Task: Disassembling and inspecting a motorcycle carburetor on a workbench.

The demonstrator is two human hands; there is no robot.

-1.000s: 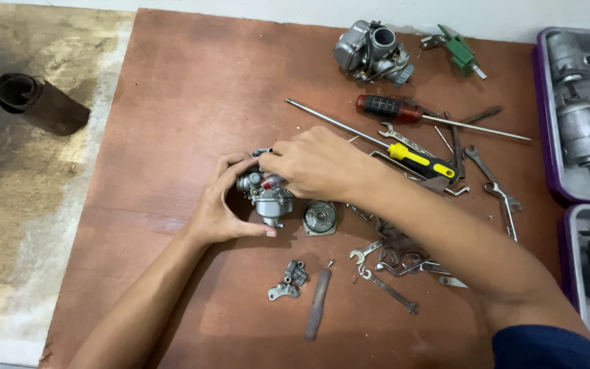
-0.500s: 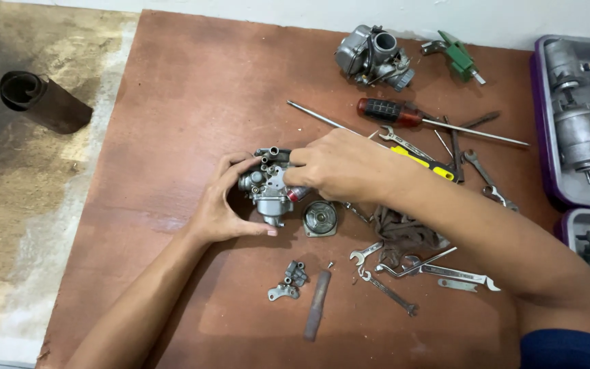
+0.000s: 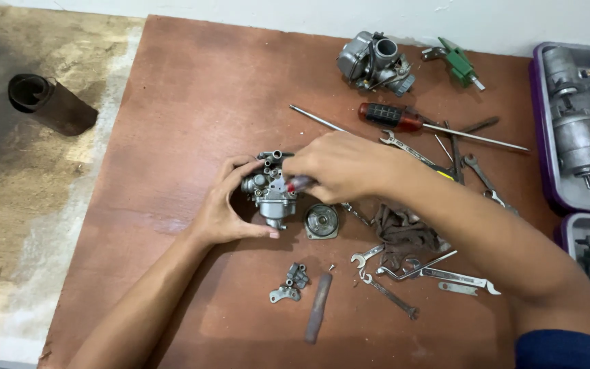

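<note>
While the left hand (image 3: 223, 208) cups a small grey carburetor (image 3: 271, 191) near the middle of the brown tabletop (image 3: 192, 89), its fingers curl round the part's 9 o'clock side and the thumb lies under it at 6 o'clock. The right hand (image 3: 339, 167) comes in from 3 o'clock, fingers pressed together around a thin tool with a red tip (image 3: 300, 183), which touches the carburetor's right face; how much of the tool lies inside the fist cannot be told. Just beside the carburetor at 4 o'clock sits a round metal cover (image 3: 322, 221). At 6 o'clock from it lie a small bracket piece (image 3: 290, 283) and a dull flat bar (image 3: 318, 307). At 4 o'clock, under the right forearm, a dark rag (image 3: 404, 232) is bunched, with several wrenches (image 3: 438, 273) scattered next to it. At 1 o'clock, near the tabletop's far edge, stands a second carburetor (image 3: 375, 63), and to its right a green part (image 3: 459, 61). Between those and the right hand lies a screwdriver (image 3: 404, 119) with a red and black handle, its long shaft pointing toward 3 o'clock. At the far 3 o'clock edge, a purple tray (image 3: 539, 137) holds grey cylinders. Off the tabletop at 10 o'clock, a dark tube (image 3: 49, 102) lies on the stained floor (image 3: 15, 225).
</note>
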